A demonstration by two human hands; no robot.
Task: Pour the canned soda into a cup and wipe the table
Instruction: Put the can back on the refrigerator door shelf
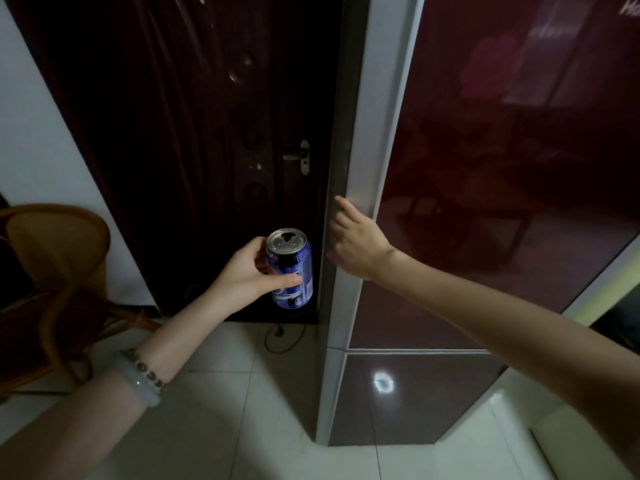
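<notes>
soda can [290,271], blue with a silver top, sits in the left hand [249,271], whose thumb lies across the front of the label while the fingers curl round the far side. it is close to upright, and a dark opening shows in its lid. just right of the can, the right hand [353,240] reaches forward and takes hold of the silver edge of a glossy dark red fridge door [519,168], its fingers bent round that edge and partly hidden behind it. beyond both hands stands a dark brown door [190,133] with a brass handle [298,156] above the can. two bracelets [145,379] circle the left wrist. left of the left hand, a wicker chair [59,258] stands near the wall. below the can, a black cable [277,337] loops on the pale tiled floor [225,410].
</notes>
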